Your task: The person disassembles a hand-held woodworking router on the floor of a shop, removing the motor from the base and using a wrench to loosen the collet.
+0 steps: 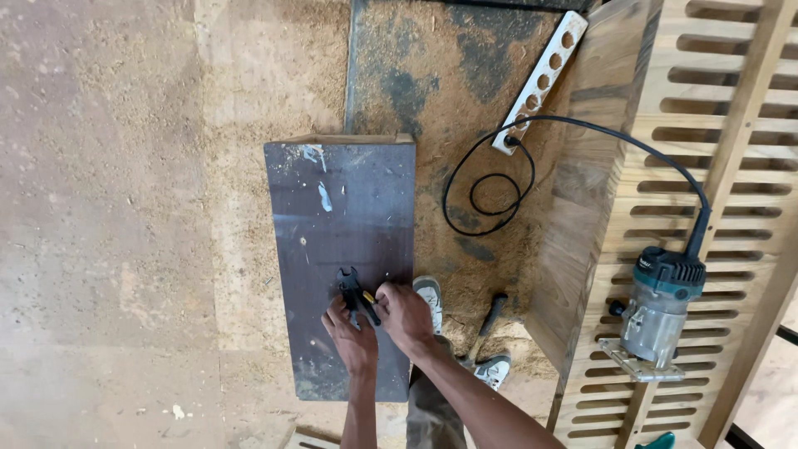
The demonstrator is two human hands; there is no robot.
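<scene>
Dark board (345,249) at lower centre of the frame: a black wrench (352,291) is gripped over it, the left hand (351,337) curled around its handle and the right hand (405,314) pinched on it. A router (658,309) is seen at right on slatted wood (715,166).

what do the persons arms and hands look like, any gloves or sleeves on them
Both arms are bare along all that shows, with no sleeves in view. The left hand and right hand wear no gloves. No watch, ring or wristband can be made out at this size.
</scene>
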